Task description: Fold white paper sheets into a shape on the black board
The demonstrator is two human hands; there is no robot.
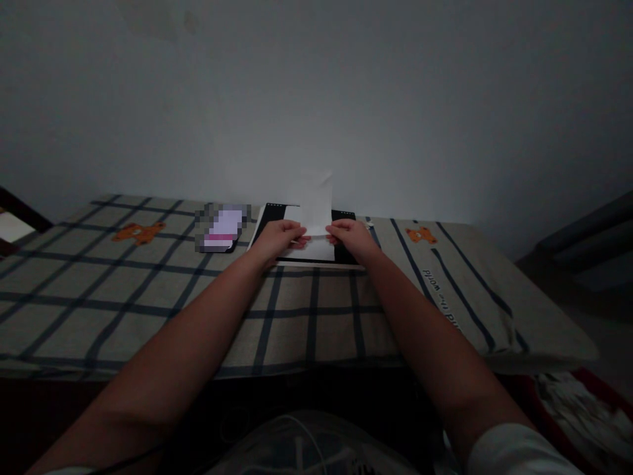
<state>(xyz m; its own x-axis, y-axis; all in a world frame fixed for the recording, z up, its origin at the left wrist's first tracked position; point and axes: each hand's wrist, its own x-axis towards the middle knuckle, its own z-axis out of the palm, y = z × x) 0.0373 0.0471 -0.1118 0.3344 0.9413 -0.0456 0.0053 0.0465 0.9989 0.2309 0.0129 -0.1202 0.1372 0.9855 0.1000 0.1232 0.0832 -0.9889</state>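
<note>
A white sheet of paper [316, 206] is bent upward at a crease, its upper part standing against the wall and its lower part lying on a black mat [346, 218]. My left hand [279, 235] pinches the paper at the crease from the left. My right hand [350, 235] pinches it from the right. The two sets of fingertips nearly meet in the middle of the sheet. The black mat lies on a bed with a plaid cloth [148, 290], close to the wall.
A phone [223, 229] with a lit screen lies just left of the black mat. Orange bear prints [139, 231] dot the plaid cloth. The bed's front edge runs across below my forearms. A dark piece of furniture [588, 244] stands at the right.
</note>
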